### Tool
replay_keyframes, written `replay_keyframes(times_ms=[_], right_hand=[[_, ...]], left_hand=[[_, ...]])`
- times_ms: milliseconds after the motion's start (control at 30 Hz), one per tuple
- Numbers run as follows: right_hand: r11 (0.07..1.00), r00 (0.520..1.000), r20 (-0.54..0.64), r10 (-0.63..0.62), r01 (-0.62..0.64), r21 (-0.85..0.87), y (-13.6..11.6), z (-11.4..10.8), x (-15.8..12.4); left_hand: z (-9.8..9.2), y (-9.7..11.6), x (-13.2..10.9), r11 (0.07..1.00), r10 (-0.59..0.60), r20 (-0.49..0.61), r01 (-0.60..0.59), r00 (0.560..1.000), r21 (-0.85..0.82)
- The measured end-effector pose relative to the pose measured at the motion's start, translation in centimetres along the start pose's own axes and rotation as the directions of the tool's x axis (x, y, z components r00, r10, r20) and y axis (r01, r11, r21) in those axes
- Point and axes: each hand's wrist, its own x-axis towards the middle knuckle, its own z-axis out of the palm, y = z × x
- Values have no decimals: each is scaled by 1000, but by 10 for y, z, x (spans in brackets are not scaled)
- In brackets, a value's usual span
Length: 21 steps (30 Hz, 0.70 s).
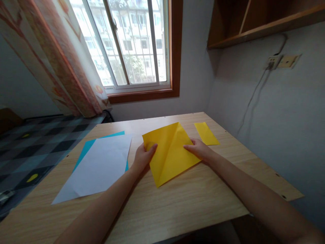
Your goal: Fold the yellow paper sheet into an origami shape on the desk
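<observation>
Over the middle of the desk (pixel 175 211), the left hand (pixel 145 156) and right hand (pixel 200 148) pinch a creased yellow sheet (pixel 170 156), thumbs on top, other fingers mostly hidden behind. Toward the left edge, white paper (pixel 101 166) covers most of a blue sheet (pixel 87 146). A yellow strip (pixel 207 134) lies near the far right corner.

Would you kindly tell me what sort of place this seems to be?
Probably a bedroom or dormitory, judging by the curtain, the shelf, and what looks like a bed beside the table.
</observation>
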Motion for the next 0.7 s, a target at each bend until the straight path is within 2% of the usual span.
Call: replay_keyframes(times_ms=[167,400,500,700], right_hand=[[998,999,29,42,-43,38,-2,-5,0],[996,996,79,37,-43,75,-9,-4,-4],[999,998,51,26,-27,19,-8,-7,-3],[995,999,-47,-20,16,-95,-6,-19,5]], left_hand=[[-2,1,2,996,-66,76,71,995,-58],[-2,5,3,983,-82,1,80,997,-166],[-3,4,5,975,-82,-20,76,996,-208],[-8,-1,11,963,-46,49,57,998,-264]])
